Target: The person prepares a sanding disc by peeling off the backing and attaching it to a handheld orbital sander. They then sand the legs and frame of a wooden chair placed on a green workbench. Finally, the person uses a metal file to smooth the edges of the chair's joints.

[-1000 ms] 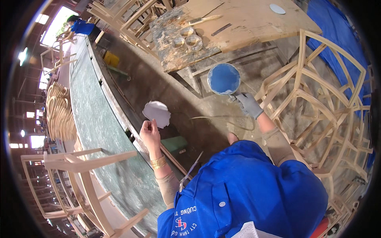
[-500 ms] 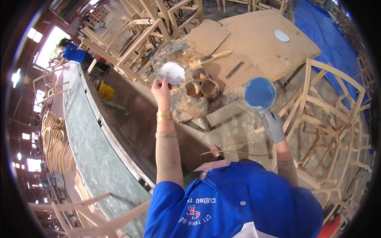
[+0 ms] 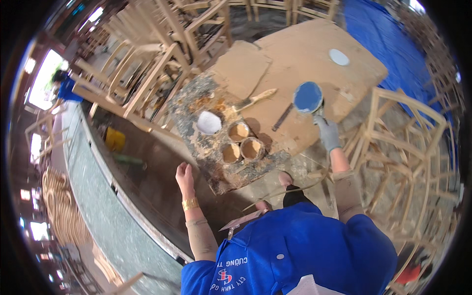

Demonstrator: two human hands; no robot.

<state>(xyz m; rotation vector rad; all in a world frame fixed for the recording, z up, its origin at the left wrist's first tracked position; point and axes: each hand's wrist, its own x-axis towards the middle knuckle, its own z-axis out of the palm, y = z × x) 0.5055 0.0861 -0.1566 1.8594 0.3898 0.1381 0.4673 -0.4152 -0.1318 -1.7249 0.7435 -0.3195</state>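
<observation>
Head view: the right hand, gloved in grey, grips the handle of a round blue-faced sander, which appears over the table towards its near right edge; whether it touches the top cannot be told. The left hand looks empty, its fingers loosely bent and not clenched, just outside the table's left edge. A pale disc lies inside that edge, on the stained part.

The likeliest trouble is at the feet: a thin hose loops close to a foot below the near edge, and a step could snag it and jerk the sander. A low sweep of the sander leftwards could strike the dark metal strip just beside it, or, further on, the three cups near the table's near left corner and tip them. The disc, light and thin, could slide off the left edge if brushed by a sleeve.

A brush lies between the cups and the far edge; a white oval piece lies towards the far right corner. Chair frames crowd the right side and could catch the right elbow. A long green bench limits room on the left, and more wooden frames stand past the far left corner.
</observation>
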